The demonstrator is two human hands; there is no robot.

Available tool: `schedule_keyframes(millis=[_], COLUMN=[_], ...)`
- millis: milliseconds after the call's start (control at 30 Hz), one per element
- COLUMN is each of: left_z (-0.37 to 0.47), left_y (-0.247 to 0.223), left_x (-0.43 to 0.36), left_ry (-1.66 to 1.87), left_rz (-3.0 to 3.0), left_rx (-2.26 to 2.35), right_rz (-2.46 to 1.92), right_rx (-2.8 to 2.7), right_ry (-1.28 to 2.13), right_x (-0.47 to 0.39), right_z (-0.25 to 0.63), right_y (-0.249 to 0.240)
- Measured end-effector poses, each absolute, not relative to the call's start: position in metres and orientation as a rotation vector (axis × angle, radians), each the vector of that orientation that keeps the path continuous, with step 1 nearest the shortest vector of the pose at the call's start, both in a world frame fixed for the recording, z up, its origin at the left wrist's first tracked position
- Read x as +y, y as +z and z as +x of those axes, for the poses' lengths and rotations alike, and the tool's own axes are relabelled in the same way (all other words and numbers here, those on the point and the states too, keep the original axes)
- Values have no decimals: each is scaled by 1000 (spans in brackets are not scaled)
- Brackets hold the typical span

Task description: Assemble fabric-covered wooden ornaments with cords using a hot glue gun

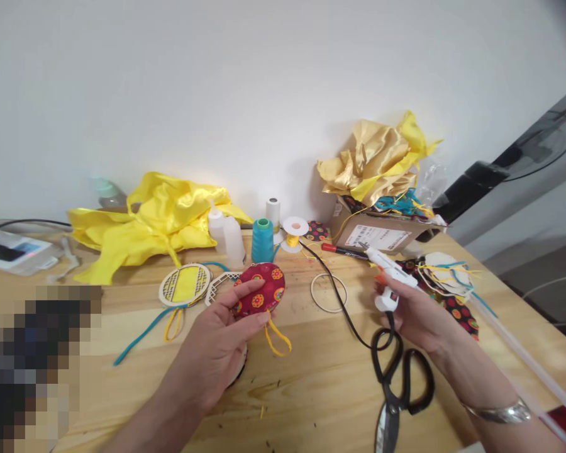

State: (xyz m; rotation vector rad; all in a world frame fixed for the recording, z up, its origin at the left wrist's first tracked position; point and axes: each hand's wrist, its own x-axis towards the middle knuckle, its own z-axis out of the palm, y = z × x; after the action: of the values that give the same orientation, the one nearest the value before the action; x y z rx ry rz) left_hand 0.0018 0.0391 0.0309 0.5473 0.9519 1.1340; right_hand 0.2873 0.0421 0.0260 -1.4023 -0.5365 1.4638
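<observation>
My left hand (224, 340) pinches a round, red flower-patterned fabric disc (264, 290), from whose lower edge a yellow cord loop (279, 340) hangs. In my right hand (412, 314) is a white hot glue gun (391, 267), its nozzle pointing up and to the left, with a black cord trailing down. Just below that hand lie black-handled scissors (390, 393). Behind the disc, a pale lattice ring (217, 290) is partly covered. A second lattice ornament (185, 285) with yellow fabric sits to its left, and part of another round piece (238, 365) shows under my left hand.
A thin wooden ring (329, 293) lies between my hands. Farther back stand white bottles (234, 242), a teal thread cone (263, 242) and a yellow cord spool (293, 236). Yellow satin (155, 220) is heaped at left; a cardboard box (370, 231) holds more fabric at right.
</observation>
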Motion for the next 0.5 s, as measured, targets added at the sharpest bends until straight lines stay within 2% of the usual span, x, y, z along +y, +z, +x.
schedule_keyframes(millis=[100,167,233,267,300,367,500], left_z=[3,3,3,3,3,3,6], left_y=[30,29,26,25,23,21,23], left_x=[39,38,37,37,36,34,30], left_ry=[1133,1130,1115,1104,1087,1069,1061], left_rz=[563,578,595,604,621,659,706], left_rx=[943,933,922,919,915,914,930], right_rz=[-1529,-1760,-2030,-2059,-2030,-1826,-1478], right_rx=[-601,-870,-1299,-1418,-1494,-1629,-1450], right_ry=[1514,1387,927,632,482,646,1400], right_x=[38,34,30,28,27,27,37], right_z=[298,304,301,296,286,257,189], right_y=[20,25,36,44,51,64,64])
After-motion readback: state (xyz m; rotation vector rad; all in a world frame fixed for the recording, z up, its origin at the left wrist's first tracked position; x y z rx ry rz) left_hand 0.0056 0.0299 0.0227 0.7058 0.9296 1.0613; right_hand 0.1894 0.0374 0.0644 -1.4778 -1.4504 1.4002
